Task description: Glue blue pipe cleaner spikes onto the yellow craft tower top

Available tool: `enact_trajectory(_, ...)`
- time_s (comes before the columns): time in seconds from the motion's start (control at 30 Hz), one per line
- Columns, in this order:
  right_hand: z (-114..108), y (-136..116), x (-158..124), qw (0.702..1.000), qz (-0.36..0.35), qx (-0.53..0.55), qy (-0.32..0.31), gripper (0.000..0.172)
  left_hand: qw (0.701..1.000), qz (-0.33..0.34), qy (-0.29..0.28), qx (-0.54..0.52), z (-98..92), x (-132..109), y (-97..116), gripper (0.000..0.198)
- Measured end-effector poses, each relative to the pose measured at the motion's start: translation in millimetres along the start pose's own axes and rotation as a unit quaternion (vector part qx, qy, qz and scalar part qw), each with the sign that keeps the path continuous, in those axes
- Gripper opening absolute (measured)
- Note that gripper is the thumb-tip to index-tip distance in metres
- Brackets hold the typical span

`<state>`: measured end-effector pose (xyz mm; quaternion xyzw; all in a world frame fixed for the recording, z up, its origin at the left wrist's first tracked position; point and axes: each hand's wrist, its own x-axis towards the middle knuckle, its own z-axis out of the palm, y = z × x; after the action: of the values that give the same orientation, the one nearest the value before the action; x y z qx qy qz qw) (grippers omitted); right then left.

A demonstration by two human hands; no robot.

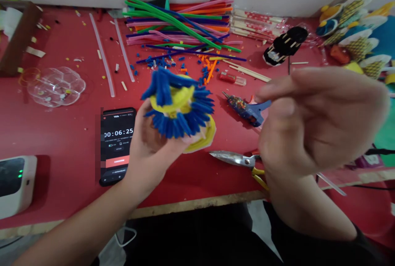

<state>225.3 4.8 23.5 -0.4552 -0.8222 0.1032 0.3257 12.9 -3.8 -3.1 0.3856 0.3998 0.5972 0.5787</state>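
Craft piece: We find the blue-and-yellow craft piece (174,124) raised above the table, to the left of the glue gun (248,112); fuzzy blue lengths fan out around a yellow middle.
Left hand: We note the left hand (156,153) left of the glue gun, fingers and thumb closed around the craft piece.
Right hand: We record the right hand (321,122) to the right of the glue gun, overlapping its rear end in our view. Thumb and forefinger are drawn close together; blur prevents us from telling whether anything is pinched between them.
Scissors: We see the scissors (233,158) on the near side of the glue gun, handles partly behind the right hand.
Small item: We log a red-and-clear item (231,78) just beyond the glue gun.
Clippings: We observe blue clippings (159,61) beyond the glue gun and to its left.
Stems: We count many colours in the bundle of fuzzy stems (182,23), farther beyond the glue gun, leftward.
Black piece: We place a black fuzzy piece (285,46) beyond the glue gun, to its right.
Phone: We read 00:06:25 on the phone (115,144), well left of the glue gun.
Surface: We confirm a red table (70,134) beneath the glue gun.
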Motion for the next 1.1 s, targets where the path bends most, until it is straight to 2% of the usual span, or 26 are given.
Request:
enact_trajectory(0.07, -3.5, 3.9, 2.7, 1.000, 0.020, 0.005, 0.001, 0.030, 0.999, -0.022, 0.030, -0.028, -0.9, 3.6, 0.4, 0.051)
enact_trajectory(0.17, -12.5, 6.4, 9.7, 0.998, 0.054, 0.014, 0.023, 0.027, 0.997, -0.039, 0.037, -0.053, -4.0, 9.3, 3.4, 0.047)
enact_trajectory(0.3, -25.8, 10.1, 19.3, 0.976, 0.119, 0.017, 0.180, 0.026, 0.996, -0.046, 0.048, -0.059, -7.6, 14.9, 9.6, 0.045)
enact_trajectory(0.33, -28.4, 12.9, 20.8, 0.972, 0.133, 0.013, 0.192, 0.023, 0.996, -0.037, 0.055, -0.063, -8.0, 16.0, 11.0, 0.044)
enact_trajectory(0.4, -30.1, 20.2, 22.1, 0.981, 0.136, -0.002, 0.138, 0.014, 0.996, -0.010, 0.059, -0.071, -8.6, 17.7, 13.6, 0.041)
enact_trajectory(0.5, -19.0, 26.4, 21.1, 0.994, 0.104, -0.011, -0.021, 0.029, 0.997, 0.011, 0.021, -0.073, -9.2, 19.6, 17.5, 0.033)
enact_trajectory(0.57, -2.4, 21.2, 19.9, 0.988, 0.111, 0.064, -0.083, 0.040, 0.998, -0.001, -0.001, -0.065, -9.8, 20.3, 19.8, 0.032)
enact_trajectory(0.63, 17.3, 9.6, 19.5, 0.961, 0.143, 0.215, -0.097, 0.056, 0.998, -0.018, -0.012, -0.056, -10.1, 20.7, 21.4, 0.037)
enact_trajectory(0.67, 26.6, 3.1, 19.7, 0.932, 0.151, 0.313, -0.103, 0.064, 0.998, -0.021, -0.015, -0.053, -10.0, 20.9, 21.8, 0.040)
enact_trajectory(0.7, 34.7, -3.0, 20.1, 0.900, 0.159, 0.396, -0.094, 0.064, 0.998, -0.021, -0.015, -0.052, -9.6, 21.1, 21.9, 0.043)
enact_trajectory(0.77, 45.8, -11.6, 21.3, 0.850, 0.186, 0.488, -0.075, 0.048, 0.998, -0.011, -0.004, -0.054, -8.3, 21.7, 21.4, 0.045)
enact_trajectory(0.8, 48.7, -13.7, 21.9, 0.838, 0.199, 0.504, -0.067, 0.040, 0.998, -0.004, 0.003, -0.057, -7.5, 22.0, 20.8, 0.044)
enact_trajectory(0.87, 50.3, -13.7, 22.4, 0.832, 0.215, 0.508, -0.058, 0.032, 0.998, 0.007, 0.006, -0.063, -6.8, 22.6, 19.0, 0.042)
enact_trajectory(0.93, 49.0, -10.4, 21.6, 0.827, 0.202, 0.523, -0.051, 0.033, 0.997, 0.016, -0.002, -0.070, -7.8, 23.3, 16.6, 0.042)
enact_trajectory(1.03, 46.6, -5.5, 18.5, 0.818, 0.142, 0.552, -0.079, 0.037, 0.998, 0.022, 0.001, -0.065, -11.9, 24.1, 12.6, 0.050)
enact_trajectory(1.1, 46.0, -4.4, 16.6, 0.832, 0.106, 0.537, -0.092, 0.037, 0.998, 0.019, 0.004, -0.054, -13.9, 23.6, 10.9, 0.055)
